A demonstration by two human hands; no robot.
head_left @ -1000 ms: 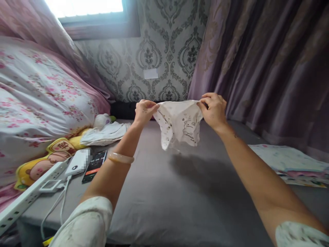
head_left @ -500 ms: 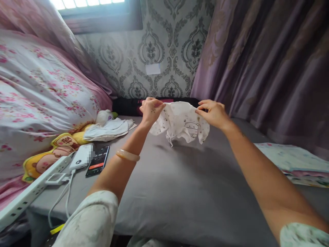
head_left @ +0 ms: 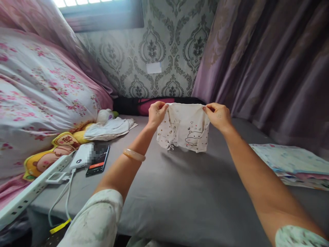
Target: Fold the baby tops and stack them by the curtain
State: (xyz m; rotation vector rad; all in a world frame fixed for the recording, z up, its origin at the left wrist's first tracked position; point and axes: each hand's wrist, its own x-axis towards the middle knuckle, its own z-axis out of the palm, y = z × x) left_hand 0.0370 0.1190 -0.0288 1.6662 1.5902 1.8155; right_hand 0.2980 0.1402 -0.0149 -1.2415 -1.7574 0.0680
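A small white baby shirt (head_left: 189, 123) with a line-drawn cartoon animal and tiny printed motifs hangs between my hands, above the grey sheet. My left hand (head_left: 157, 114) pinches its upper left corner between thumb and fingers. At the upper right corner, my right hand (head_left: 218, 116) grips the fabric the same way. The top edge is stretched nearly straight, and thin ties dangle at the lower left. A shadow lies on the sheet beneath the shirt.
The grey bed sheet (head_left: 164, 199) spreads below. Left are folded white cloths (head_left: 110, 128), a phone (head_left: 99, 161), a white power bank (head_left: 81, 156), a power strip (head_left: 33, 188) and a yellow cartoon cushion (head_left: 43, 161). A folded cloth stack (head_left: 295, 161) lies right. Behind is a black-and-pink roll (head_left: 147, 106).
The shirt has gone from flared and billowing to hanging down flat, its cartoon now fully visible. Both my hands have shifted slightly right and lower, still pinching the corners.
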